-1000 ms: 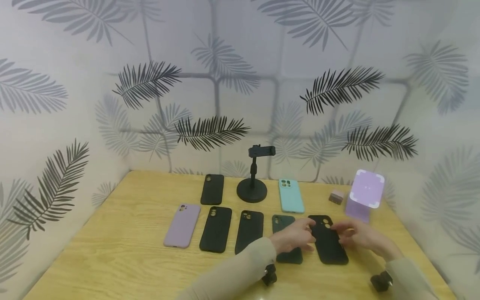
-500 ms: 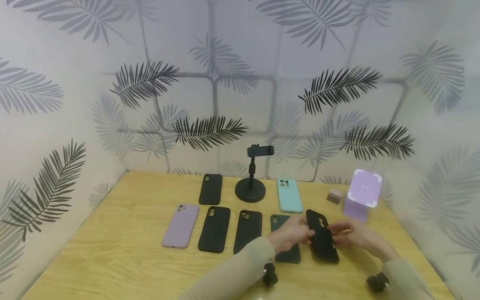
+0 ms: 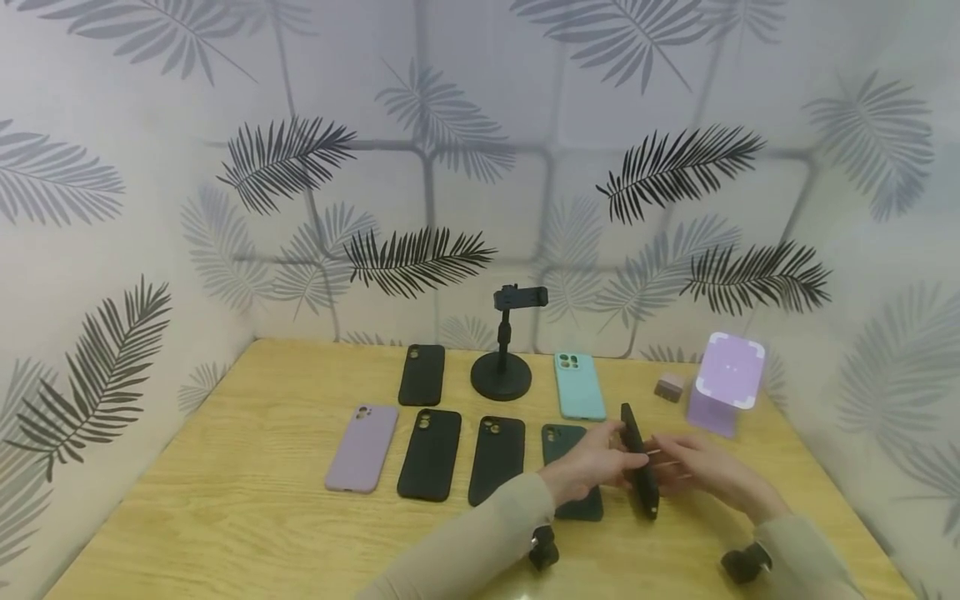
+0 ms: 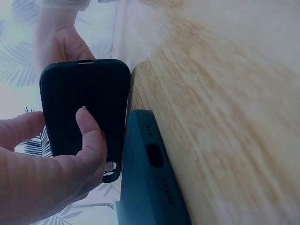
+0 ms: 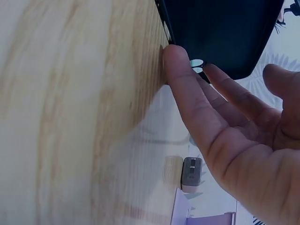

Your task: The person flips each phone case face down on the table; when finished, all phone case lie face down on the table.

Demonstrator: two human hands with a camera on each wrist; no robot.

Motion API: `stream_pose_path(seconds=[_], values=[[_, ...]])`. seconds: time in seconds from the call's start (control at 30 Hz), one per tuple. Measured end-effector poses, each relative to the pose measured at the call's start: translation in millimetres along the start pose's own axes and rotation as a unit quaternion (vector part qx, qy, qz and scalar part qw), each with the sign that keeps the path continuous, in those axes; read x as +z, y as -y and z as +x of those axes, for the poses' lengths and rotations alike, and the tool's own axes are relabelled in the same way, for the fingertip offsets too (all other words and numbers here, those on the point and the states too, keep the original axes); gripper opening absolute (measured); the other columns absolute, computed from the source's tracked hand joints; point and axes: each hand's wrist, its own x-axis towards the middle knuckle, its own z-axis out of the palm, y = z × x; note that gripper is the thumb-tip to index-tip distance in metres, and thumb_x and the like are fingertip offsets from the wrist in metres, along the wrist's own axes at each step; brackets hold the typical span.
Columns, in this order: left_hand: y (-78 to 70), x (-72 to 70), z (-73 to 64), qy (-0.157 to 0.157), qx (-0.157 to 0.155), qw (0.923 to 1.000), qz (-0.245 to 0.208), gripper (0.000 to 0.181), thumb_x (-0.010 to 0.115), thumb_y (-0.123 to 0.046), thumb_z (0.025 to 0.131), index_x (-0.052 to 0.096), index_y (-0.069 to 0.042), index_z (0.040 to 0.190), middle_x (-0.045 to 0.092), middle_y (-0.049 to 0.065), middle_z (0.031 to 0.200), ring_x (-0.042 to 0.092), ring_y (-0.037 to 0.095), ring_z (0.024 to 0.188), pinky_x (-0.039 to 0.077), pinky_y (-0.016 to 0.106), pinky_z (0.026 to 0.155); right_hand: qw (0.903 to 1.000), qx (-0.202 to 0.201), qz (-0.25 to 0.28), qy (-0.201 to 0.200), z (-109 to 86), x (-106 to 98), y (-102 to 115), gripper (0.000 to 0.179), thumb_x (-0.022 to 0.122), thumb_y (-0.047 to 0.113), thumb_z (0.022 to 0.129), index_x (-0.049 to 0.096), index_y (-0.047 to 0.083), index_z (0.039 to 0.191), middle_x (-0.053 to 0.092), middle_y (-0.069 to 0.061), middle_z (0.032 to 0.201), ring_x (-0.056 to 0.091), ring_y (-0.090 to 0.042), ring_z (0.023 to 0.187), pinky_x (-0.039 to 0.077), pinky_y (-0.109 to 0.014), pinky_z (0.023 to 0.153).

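Note:
A black phone case [image 3: 640, 462] stands tipped up on its long edge at the right of the table. My left hand [image 3: 596, 461] grips it, the thumb [image 4: 88, 126] flat on its back in the left wrist view. On the other side, my right hand [image 3: 708, 471] has its fingertips at the camera-hole end; its thumb [image 5: 281, 79] is apart from the case. The right wrist view shows the hollow inner side of the case [image 5: 220, 28]. Partly hidden under my left arm lies a dark green phone case [image 3: 588, 510].
Black cases [image 3: 430, 454] and a lilac case [image 3: 362, 450] lie to the left. Behind are a turquoise case [image 3: 581, 393], a black phone stand [image 3: 501, 377], another black case [image 3: 422, 375], a small pinkish-grey block [image 3: 669, 386] and a lilac stand [image 3: 727, 375].
The black case lay flat between my hands a second ago. Its right side has come down and in as the case turned up onto edge, and my left hand has taken hold of it.

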Motion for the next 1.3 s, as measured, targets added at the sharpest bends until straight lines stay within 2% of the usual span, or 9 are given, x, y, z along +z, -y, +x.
stream_pose_path(seconds=[0.13, 0.3, 0.47, 0.6, 0.73, 0.87, 1.03, 1.13, 1.3], values=[[0.8, 0.0, -1.4, 0.018, -0.007, 0.9998, 0.004, 0.051, 0.068, -0.008, 0.092, 0.046, -0.006, 0.138, 0.062, 0.016, 0.107, 0.068, 0.036, 0.098, 0.056, 0.051, 0.086, 0.9997, 0.013, 0.015, -0.012, 0.2, 2.1, 1.4, 0.066, 0.031, 0.036, 0.109, 0.030, -0.021, 0.140, 0.048, -0.039, 0.135, 0.064, -0.037, 0.113, 0.056, -0.046, 0.089], [-0.5, -3.7, -4.5, 0.048, -0.030, 0.9980, 0.028, 0.056, 0.068, -0.010, 0.092, 0.045, -0.007, 0.143, 0.061, 0.015, 0.113, 0.062, 0.035, 0.111, 0.050, 0.054, 0.096, 0.9994, 0.018, 0.024, -0.017, 1.1, 3.2, 0.9, 0.068, 0.033, 0.039, 0.108, 0.029, -0.020, 0.142, 0.054, -0.034, 0.132, 0.065, -0.033, 0.112, 0.055, -0.046, 0.093], [-0.4, -6.0, -4.5, 0.076, -0.034, 0.9963, 0.019, 0.051, 0.066, -0.003, 0.091, 0.050, -0.010, 0.140, 0.061, 0.016, 0.114, 0.062, 0.035, 0.111, 0.053, 0.054, 0.091, 0.9994, 0.014, 0.027, -0.013, 0.8, 2.5, -0.1, 0.067, 0.032, 0.038, 0.108, 0.029, -0.019, 0.143, 0.054, -0.034, 0.133, 0.064, -0.031, 0.113, 0.055, -0.046, 0.093], [-0.3, -8.0, -3.5, 0.090, -0.043, 0.9949, 0.015, 0.052, 0.065, 0.000, 0.091, 0.050, -0.011, 0.140, 0.059, 0.020, 0.124, 0.061, 0.036, 0.114, 0.054, 0.053, 0.090, 0.9991, 0.023, 0.032, -0.017, 0.6, 1.4, -0.1, 0.066, 0.033, 0.038, 0.108, 0.030, -0.019, 0.142, 0.053, -0.036, 0.132, 0.065, -0.031, 0.111, 0.055, -0.046, 0.093], [-0.7, -9.6, -4.2, 0.096, -0.056, 0.9937, 0.012, 0.055, 0.065, 0.002, 0.089, 0.049, -0.009, 0.141, 0.053, 0.023, 0.134, 0.058, 0.037, 0.119, 0.053, 0.054, 0.091, 0.9988, 0.029, 0.037, -0.017, 0.2, -0.2, -0.8, 0.068, 0.033, 0.038, 0.108, 0.029, -0.021, 0.141, 0.054, -0.036, 0.131, 0.066, -0.031, 0.110, 0.055, -0.045, 0.092], [-1.8, -10.8, -5.2, 0.094, -0.063, 0.9932, 0.025, 0.055, 0.066, 0.002, 0.088, 0.049, -0.008, 0.140, 0.051, 0.025, 0.137, 0.058, 0.036, 0.119, 0.054, 0.052, 0.091, 0.9989, 0.023, 0.038, -0.014, -2.0, -4.3, -3.8, 0.065, 0.032, 0.035, 0.108, 0.027, -0.021, 0.141, 0.055, -0.033, 0.132, 0.065, -0.028, 0.111, 0.054, -0.044, 0.094], [-3.5, -12.0, -4.5, 0.097, -0.072, 0.9925, 0.023, 0.055, 0.065, 0.003, 0.089, 0.047, -0.006, 0.141, 0.046, 0.027, 0.141, 0.055, 0.037, 0.122, 0.054, 0.052, 0.091, 0.9982, 0.020, 0.037, -0.044, -5.5, -9.4, -7.2, 0.059, 0.038, 0.030, 0.107, 0.031, -0.018, 0.141, 0.067, -0.015, 0.120, 0.067, -0.021, 0.104, 0.056, -0.041, 0.092], [-4.1, -12.8, -4.5, 0.095, -0.078, 0.9924, 0.012, 0.056, 0.064, 0.003, 0.090, 0.045, -0.005, 0.142, 0.044, 0.027, 0.143, 0.054, 0.036, 0.124, 0.054, 0.052, 0.091, 0.9974, 0.023, 0.039, -0.056, -6.3, -10.7, -7.5, 0.058, 0.041, 0.028, 0.107, 0.031, -0.018, 0.141, 0.068, -0.006, 0.116, 0.067, -0.018, 0.102, 0.056, -0.040, 0.091], [-4.2, -14.3, -4.7, 0.080, -0.078, 0.9937, 0.002, 0.056, 0.061, 0.006, 0.091, 0.043, -0.004, 0.143, 0.040, 0.027, 0.146, 0.054, 0.036, 0.124, 0.055, 0.051, 0.090, 0.9970, 0.019, 0.028, -0.070, -7.2, -11.2, -7.1, 0.060, 0.044, 0.023, 0.106, 0.025, -0.019, 0.143, 0.066, -0.017, 0.122, 0.067, -0.016, 0.102, 0.057, -0.038, 0.090]])
